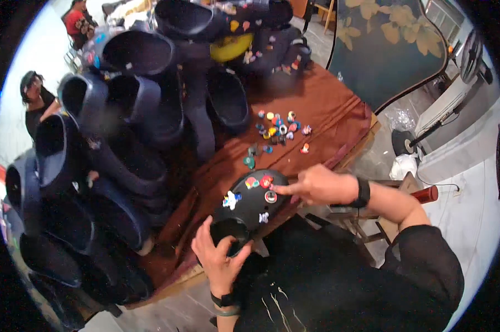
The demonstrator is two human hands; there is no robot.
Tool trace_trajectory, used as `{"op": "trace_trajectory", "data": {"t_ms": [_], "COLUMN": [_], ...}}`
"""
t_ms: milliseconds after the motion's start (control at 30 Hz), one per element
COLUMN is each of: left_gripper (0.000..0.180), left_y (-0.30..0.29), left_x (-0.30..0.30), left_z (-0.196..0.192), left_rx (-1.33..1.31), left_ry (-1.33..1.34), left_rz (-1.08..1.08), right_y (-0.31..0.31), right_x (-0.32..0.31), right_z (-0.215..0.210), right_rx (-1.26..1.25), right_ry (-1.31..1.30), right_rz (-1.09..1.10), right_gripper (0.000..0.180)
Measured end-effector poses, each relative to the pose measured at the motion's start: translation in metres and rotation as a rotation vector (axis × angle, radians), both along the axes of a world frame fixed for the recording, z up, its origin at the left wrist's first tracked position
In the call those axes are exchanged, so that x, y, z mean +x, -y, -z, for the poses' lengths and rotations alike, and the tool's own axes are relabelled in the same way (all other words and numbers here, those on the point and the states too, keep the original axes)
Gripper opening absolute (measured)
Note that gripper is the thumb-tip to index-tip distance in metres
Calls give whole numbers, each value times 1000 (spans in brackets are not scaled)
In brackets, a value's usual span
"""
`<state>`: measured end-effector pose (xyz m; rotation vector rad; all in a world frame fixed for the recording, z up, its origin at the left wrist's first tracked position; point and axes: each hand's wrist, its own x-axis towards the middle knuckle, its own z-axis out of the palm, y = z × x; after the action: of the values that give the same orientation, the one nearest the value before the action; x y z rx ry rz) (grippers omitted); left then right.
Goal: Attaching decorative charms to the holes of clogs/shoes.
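- Clog (246,208), black, between both grips; the left grip (219,259) clasps its heel rim with thumb and fingers.
- Right grip (328,186): index finger extended to a red charm (266,181) on the clog; whether its curled fingers hold anything cannot be told.
- Loose charms (283,130): on cloth-covered counter (330,108), beyond both grips.

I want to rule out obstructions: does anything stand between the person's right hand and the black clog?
Nothing visible does. The right hand has its index finger extended right up to the red charm on the black clog. The loose charms lie beyond the clog, clear of that path.
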<state>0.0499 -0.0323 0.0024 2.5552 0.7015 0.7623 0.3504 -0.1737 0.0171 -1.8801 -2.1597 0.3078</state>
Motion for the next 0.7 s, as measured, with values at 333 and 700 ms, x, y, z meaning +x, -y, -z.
{"op": "trace_trajectory", "data": {"t_ms": [333,700], "left_gripper": [35,53], "left_y": [-20,-38], "left_x": [-14,-23], "left_z": [-3,7], "left_rx": [-428,-482], "left_ry": [237,-545], "left_rz": [-179,-15], "right_y": [17,13], "right_x": [-51,-65], "right_z": [55,77], "right_rx": [465,327], "right_ry": [-481,-659], "right_rz": [378,511], "right_gripper": [44,64]}}
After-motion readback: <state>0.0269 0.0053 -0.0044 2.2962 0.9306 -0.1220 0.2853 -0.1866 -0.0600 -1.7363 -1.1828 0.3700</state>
